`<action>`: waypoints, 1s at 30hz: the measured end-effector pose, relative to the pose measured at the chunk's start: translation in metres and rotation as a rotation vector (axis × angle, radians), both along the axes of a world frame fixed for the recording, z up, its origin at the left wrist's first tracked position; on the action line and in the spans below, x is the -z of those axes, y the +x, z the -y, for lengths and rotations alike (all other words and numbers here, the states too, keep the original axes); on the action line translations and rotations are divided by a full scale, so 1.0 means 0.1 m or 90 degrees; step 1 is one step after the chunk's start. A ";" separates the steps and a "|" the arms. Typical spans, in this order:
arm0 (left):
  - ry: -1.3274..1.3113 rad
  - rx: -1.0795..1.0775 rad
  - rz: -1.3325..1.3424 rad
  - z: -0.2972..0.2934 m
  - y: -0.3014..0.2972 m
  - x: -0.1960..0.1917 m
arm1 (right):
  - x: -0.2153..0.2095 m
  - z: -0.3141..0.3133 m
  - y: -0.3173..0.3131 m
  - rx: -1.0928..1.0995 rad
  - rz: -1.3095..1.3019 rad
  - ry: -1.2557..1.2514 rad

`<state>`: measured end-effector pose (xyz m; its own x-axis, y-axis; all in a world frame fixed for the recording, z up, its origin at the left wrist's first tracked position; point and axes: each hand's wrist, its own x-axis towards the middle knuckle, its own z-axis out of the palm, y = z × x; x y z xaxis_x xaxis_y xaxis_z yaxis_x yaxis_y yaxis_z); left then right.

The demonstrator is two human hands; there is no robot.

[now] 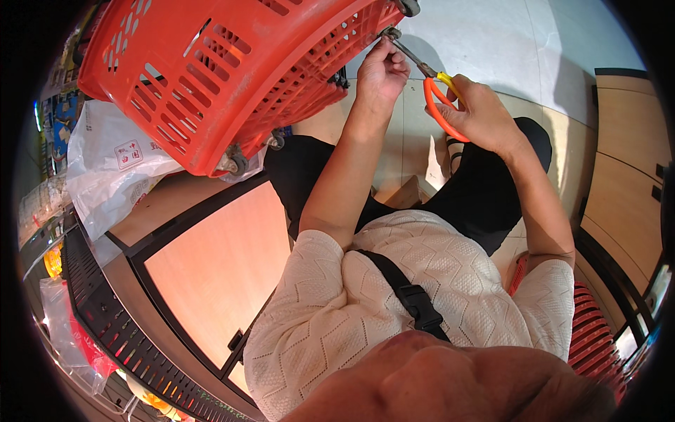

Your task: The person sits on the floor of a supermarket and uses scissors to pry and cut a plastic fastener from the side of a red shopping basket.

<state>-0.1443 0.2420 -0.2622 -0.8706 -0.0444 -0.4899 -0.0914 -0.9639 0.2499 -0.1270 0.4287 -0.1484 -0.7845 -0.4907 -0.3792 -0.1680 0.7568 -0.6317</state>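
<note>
Two bare hands work at the far corner of a red plastic basket (225,77), which lies tipped over so its underside and small wheels face up. The left hand (383,70) is closed, fingers pinched on something small at the basket's corner, right by a wheel mount (391,32); what exactly it pinches is too small to tell. The right hand (481,112) is wrapped around the orange loop handles of a pair of scissors (434,88), and the metal blades point up and left toward that same corner, touching or nearly touching the spot the left hand holds. Whether the blades are parted cannot be told.

The basket looks light for its bulk and stiff, with a slotted lattice that gives plenty of finger holds; its rim and the bars beside the wheels seem the firmest places to grip. Being on wheels and tilted, it would likely roll or rock if pushed. The scissors are rigid, with sharp tips close to the left fingers, so that is where care is called for.

Open tiled floor (492,35) lies beyond the hands. To the left, a white plastic bag (112,162) sits just under the basket beside a wooden shelf (218,267), crowding that side. A wooden cabinet (622,162) stands on the right.
</note>
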 end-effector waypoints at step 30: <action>0.018 0.037 -0.004 0.04 -0.06 0.11 | 0.46 0.31 0.33 0.110 -0.125 -0.020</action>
